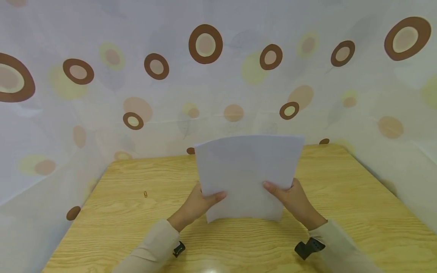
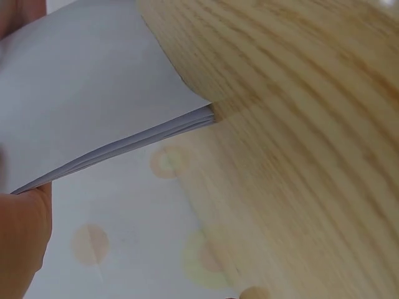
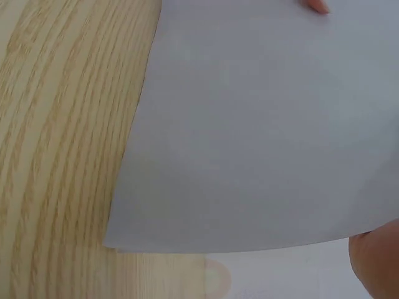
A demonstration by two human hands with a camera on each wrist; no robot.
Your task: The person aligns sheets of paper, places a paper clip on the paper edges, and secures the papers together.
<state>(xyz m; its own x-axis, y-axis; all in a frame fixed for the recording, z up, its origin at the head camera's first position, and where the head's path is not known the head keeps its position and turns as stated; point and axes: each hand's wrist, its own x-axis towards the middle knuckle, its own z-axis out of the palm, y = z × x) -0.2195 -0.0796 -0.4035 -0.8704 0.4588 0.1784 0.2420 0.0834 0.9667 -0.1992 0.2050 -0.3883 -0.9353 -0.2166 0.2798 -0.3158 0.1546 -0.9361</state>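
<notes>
The thin stack of white paper is held up on edge over the wooden table, though whether its lower edge touches the wood I cannot tell. The step in hand seems to be holding the sheets together and evening up their edges; the next move probably calls for equal pressure from both sides, so that no sheet slides out of line. The face toward the head camera is blank, the top edge bows gently, and at one corner, in the left wrist view, several layers show slightly apart. The left hand grips one side and the right hand the other, each with its thumb laid on the near face and its fingers mostly hidden behind. Off to the left, well apart from the paper, a small paper clip lies on the table. Pale sleeves and dark straps show at the wrists, and beyond the table rises a pale backdrop printed with brown-ringed ovals
</notes>
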